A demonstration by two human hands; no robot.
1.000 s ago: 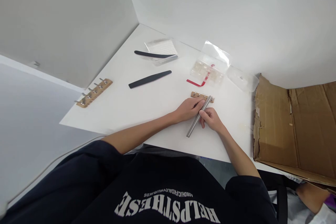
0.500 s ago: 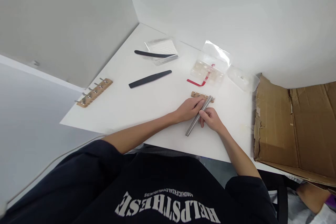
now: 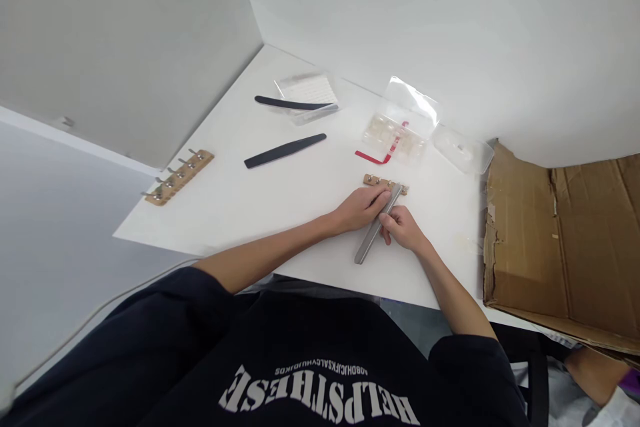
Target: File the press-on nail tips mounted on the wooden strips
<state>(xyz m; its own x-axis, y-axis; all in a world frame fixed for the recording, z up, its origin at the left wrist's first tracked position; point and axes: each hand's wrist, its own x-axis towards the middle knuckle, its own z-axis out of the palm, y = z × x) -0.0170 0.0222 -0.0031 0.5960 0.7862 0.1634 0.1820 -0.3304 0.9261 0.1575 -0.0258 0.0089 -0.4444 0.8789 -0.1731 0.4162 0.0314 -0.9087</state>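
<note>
My right hand is closed around a grey nail file, thumb on top, the file slanting from lower left to upper right. Its far end crosses the right part of a small wooden nail stand fitted with metal pegs. My left hand rests at the near edge of that stand, with curled fingers gripping it beside the file. The fingertips are partly hidden, and any nail tip under the file is too small to make out.
Two black nail files lie left of my hands, one over a clear packet. Behind stand an opened clear box with a red strip and a clear tray. Another wooden stand is far left; a cardboard box is right.
The grey nail file has turned slightly, showing more of its broad face, and its near end has shifted a little down and right. Both hands stay nearly in place.
</note>
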